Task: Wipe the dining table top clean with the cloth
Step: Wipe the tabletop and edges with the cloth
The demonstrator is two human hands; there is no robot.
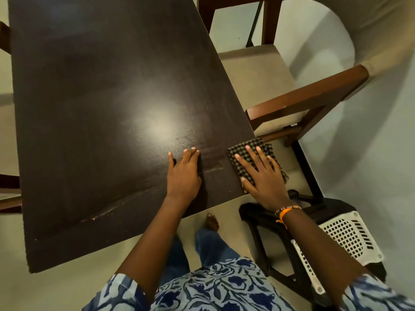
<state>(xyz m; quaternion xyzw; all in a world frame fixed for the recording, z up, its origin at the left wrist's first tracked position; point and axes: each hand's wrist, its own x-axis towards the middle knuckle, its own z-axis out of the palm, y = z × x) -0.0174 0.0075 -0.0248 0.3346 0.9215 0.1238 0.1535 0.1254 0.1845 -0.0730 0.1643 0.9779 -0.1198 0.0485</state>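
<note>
Wiping under way — right hand (263, 173), fingers spread flat, presses the checked cloth (247, 153) at the dark desk's (101, 97) near right corner, partly overhanging. Left hand (183, 173) rests flat, steadying. Next, likely: sweep inward across the streaked surface.

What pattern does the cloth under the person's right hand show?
A small dark-and-tan check, seen in the head view: the cloth lies under the right hand.
</note>
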